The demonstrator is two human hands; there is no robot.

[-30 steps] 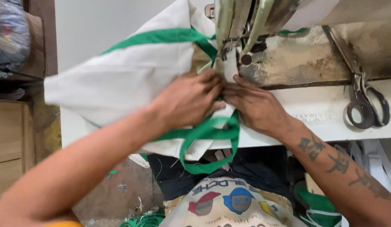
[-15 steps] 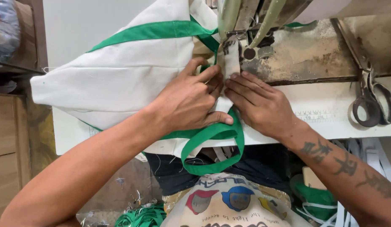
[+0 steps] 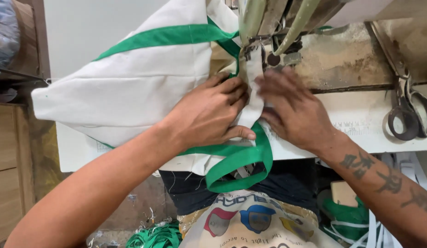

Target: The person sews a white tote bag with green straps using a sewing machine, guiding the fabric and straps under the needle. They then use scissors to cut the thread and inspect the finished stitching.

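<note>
White cloth bag (image 3: pixel 131 96) with green strap (image 3: pixel 243 158) sits under your sewing machine's needle (image 3: pixel 255 46); left hand (image 3: pixel 209 115) and right hand (image 3: pixel 294 110) press flat, fingers spread; feed evenly next.

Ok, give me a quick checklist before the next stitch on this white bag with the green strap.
1. Left hand flat on white bag: ok.
2. Right hand on the table beside the presser foot: ok.
3. Fabric fed under the foot: ok.
4. Fingers clear of the needle: cannot tell, they sit close.
5. Green strap loop hanging free off table edge: ok.
6. Scissors away from the fabric: ok.
</note>
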